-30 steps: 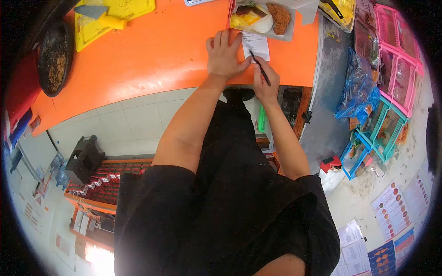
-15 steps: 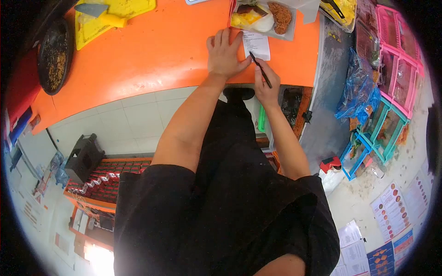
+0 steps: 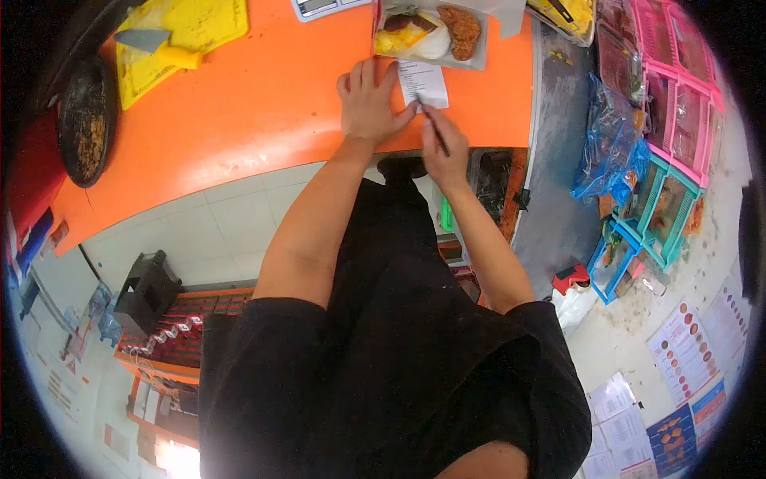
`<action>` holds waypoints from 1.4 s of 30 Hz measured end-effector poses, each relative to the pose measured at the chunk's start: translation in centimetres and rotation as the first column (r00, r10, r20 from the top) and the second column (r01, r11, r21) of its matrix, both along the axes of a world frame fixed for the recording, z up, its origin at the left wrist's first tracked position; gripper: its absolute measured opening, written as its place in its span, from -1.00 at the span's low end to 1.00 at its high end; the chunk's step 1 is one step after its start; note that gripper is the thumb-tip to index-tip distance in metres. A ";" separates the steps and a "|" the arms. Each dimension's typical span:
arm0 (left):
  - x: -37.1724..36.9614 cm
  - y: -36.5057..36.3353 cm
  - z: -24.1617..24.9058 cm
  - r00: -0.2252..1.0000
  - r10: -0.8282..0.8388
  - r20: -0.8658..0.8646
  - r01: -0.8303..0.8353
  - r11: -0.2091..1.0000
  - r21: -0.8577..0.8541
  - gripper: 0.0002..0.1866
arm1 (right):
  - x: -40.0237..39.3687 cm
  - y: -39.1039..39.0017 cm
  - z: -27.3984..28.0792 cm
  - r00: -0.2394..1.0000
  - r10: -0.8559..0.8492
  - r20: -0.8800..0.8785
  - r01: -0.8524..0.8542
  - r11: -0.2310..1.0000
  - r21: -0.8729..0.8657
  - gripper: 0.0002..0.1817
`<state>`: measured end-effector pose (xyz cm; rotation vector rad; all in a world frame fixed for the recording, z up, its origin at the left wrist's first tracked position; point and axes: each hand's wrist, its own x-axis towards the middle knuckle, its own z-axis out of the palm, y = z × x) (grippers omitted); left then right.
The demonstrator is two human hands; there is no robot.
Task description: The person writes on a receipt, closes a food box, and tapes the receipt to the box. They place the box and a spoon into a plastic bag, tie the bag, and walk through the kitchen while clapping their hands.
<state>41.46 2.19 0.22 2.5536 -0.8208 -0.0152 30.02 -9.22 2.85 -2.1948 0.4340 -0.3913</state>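
Note:
My left hand (image 3: 369,104) lies with its fingers spread on the orange counter (image 3: 263,96), its thumb near the left edge of a small printed white paper (image 3: 425,82). My right hand (image 3: 444,150) holds a dark pen (image 3: 436,130), its tip at the lower part of the paper. Just beyond the paper stands an open food box (image 3: 477,59) with a fried piece of chicken (image 3: 459,32), white rice (image 3: 435,44) and something yellow inside.
A yellow board (image 3: 223,24) with a yellow-handled scraper (image 3: 177,54) and a dark pan (image 3: 86,120) are at the left. A scale (image 3: 319,8) stands at the far edge. Blue plastic (image 3: 598,152) and pink and teal baskets (image 3: 670,191) are at the right.
The whole view has shifted, with the counter items appearing further left. My right hand has tilted the pen slightly and stays at the paper; my left hand remains spread.

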 end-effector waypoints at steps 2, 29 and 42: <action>0.0 0.0 0.0 1.000 -0.012 0.011 0.012 1.000 0.004 -0.22 | -0.1 0.2 0.3 1.000 -0.001 -0.022 0.001 1.000 -0.011 -0.77; 2.8 3.0 4.0 0.898 0.034 -0.438 -0.303 0.770 -0.562 -0.37 | 9.3 -11.6 6.0 0.949 -0.278 0.148 0.307 0.920 -0.243 -0.40; 13.5 -3.3 5.5 0.393 -0.061 -0.917 -0.368 0.904 -0.218 -0.47 | 8.0 -17.4 3.1 0.954 0.299 -0.008 -0.215 0.705 0.676 -0.58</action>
